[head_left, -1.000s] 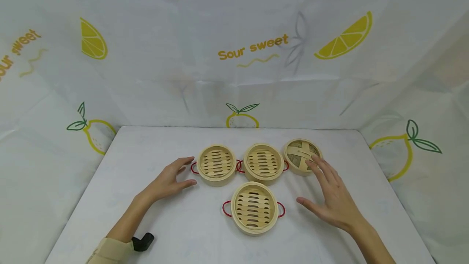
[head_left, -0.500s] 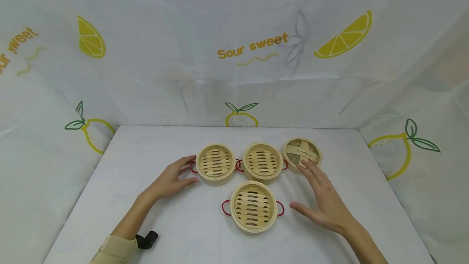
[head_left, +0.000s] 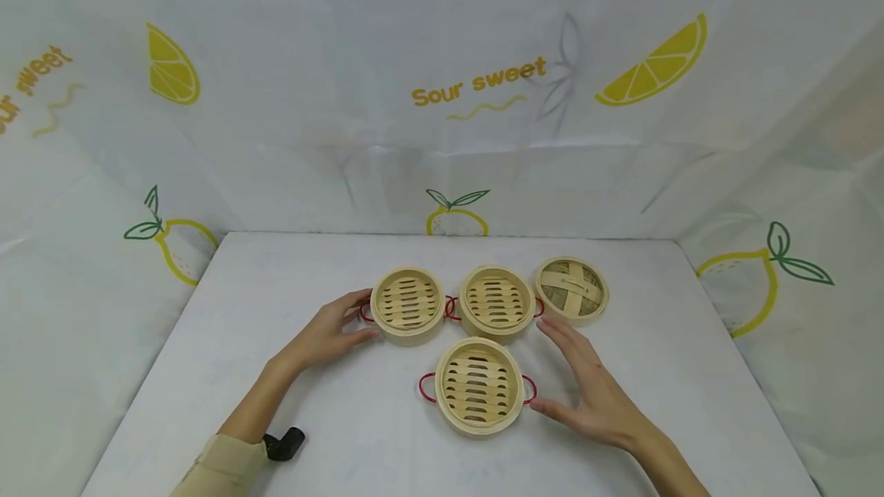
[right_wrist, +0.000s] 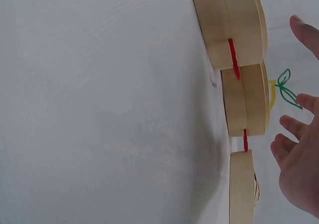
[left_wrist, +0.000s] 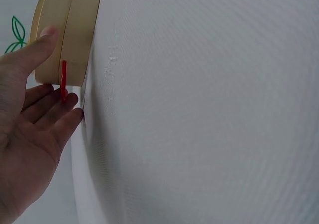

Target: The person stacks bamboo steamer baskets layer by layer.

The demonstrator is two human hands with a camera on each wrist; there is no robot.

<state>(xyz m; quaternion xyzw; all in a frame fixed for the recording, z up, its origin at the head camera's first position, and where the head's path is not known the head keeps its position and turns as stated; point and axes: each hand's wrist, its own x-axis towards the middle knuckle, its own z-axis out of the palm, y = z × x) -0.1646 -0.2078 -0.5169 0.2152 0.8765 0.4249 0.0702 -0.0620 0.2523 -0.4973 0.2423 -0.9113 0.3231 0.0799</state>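
Four small bamboo pieces sit on the white worktop: three open steamer baskets with red wire handles and one lid turned inside up. None is stacked on another and the lid covers nothing, so, judging from how they lie, any stacking or covering is still to come.

The left hand is at the left basket. In the left wrist view its thumb lies on the basket's side wall and its fingers touch the red handle beneath; the grip is a loose, half-closed cradle around the wall, and the basket looks to be resting on the worktop.

The right hand is spread wide, fingers straight, holding nothing. Its thumb points at the right handle of the front basket, just beside it, and its fingertips reach toward the gap between the middle basket and the lid. I cannot tell whether the thumb touches the handle.

The right wrist view shows the baskets edge-on, so their insides are hidden there, and only the fingertips of that hand enter the frame. The lid's outer face is out of sight. A dark object at the left sleeve is too small to identify.
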